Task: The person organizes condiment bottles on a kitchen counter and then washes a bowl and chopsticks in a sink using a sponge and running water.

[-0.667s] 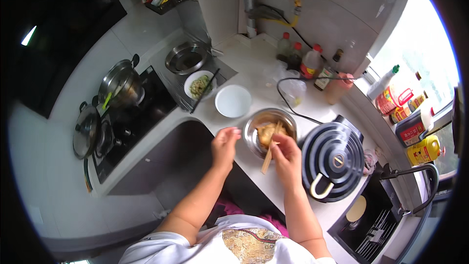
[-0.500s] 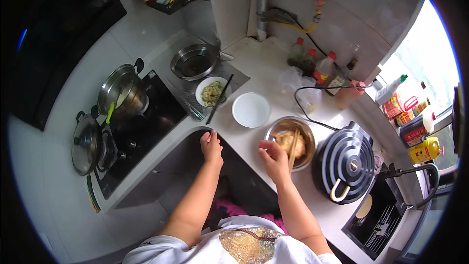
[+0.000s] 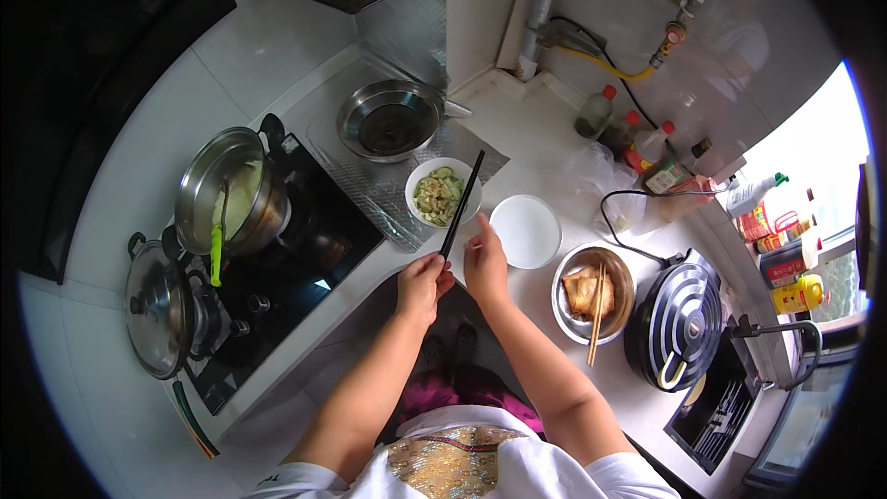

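My left hand (image 3: 423, 288) grips the lower end of the black chopsticks (image 3: 462, 205), which slant up past the right rim of a white bowl (image 3: 415, 207) of chopped pale-green food (image 3: 438, 196). My right hand (image 3: 485, 263) is just right of the chopsticks, its index finger stretched forward and its thumb side toward them; I cannot tell whether it touches them. Beyond that hand stands a white bowl (image 3: 526, 231) with nothing visible in it. Farther right, wooden chopsticks (image 3: 598, 314) lean in a steel bowl (image 3: 628, 300) over browned, flat pieces of food (image 3: 581, 294).
On the left, a steel pot (image 3: 199, 187) with a green-handled utensil (image 3: 217, 254) and a lidded pan (image 3: 152, 314) stand on the black hob (image 3: 309, 249). A steel basin (image 3: 374, 103) is behind. To the right are a black round electric appliance (image 3: 679, 314), its cord, several bottles (image 3: 596, 113) and a sink (image 3: 711, 420).
My left hand has taken hold of the black chopsticks and lifted them. The right hand has moved left, from beside the steel bowl to the chopsticks. The view has shifted.
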